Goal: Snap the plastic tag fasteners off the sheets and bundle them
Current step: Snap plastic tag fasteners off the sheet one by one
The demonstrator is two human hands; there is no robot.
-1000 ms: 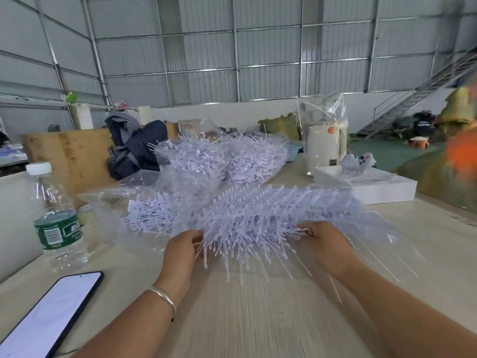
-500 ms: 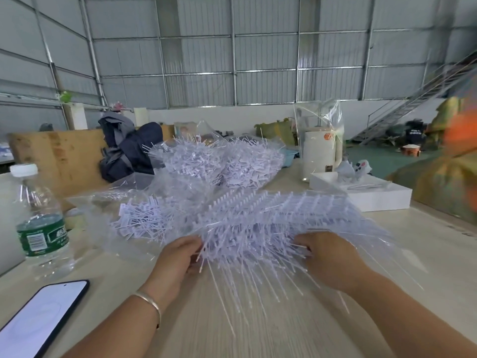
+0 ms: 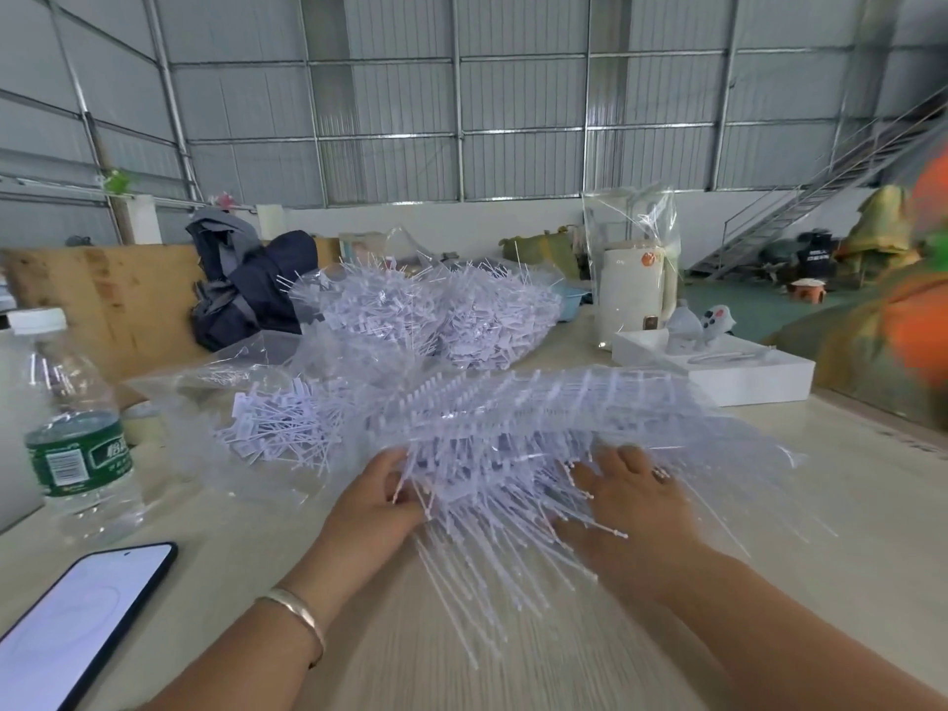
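A wide sheet of translucent white tag fasteners (image 3: 538, 418) is held above the table in front of me, its thin stems hanging down toward me. My left hand (image 3: 377, 497) grips its near left edge, thumb on top of the stems. My right hand (image 3: 631, 505) lies over the near right part with fingers spread among the stems. A loose bunch of snapped-off fasteners (image 3: 277, 433) lies on clear plastic to the left. Two heaps of fasteners (image 3: 426, 315) in bags stand behind.
A water bottle (image 3: 72, 433) and a lit phone (image 3: 72, 628) sit at the left on the wooden table (image 3: 384, 659). A white box (image 3: 744, 374) and a cream kettle (image 3: 636, 295) in plastic stand at the right back. A dark jacket (image 3: 246, 284) lies behind.
My right hand has gone from gripping the sheet's edge to lying spread over the stems. The sheet has tilted so more stems hang toward me. The left hand keeps its hold.
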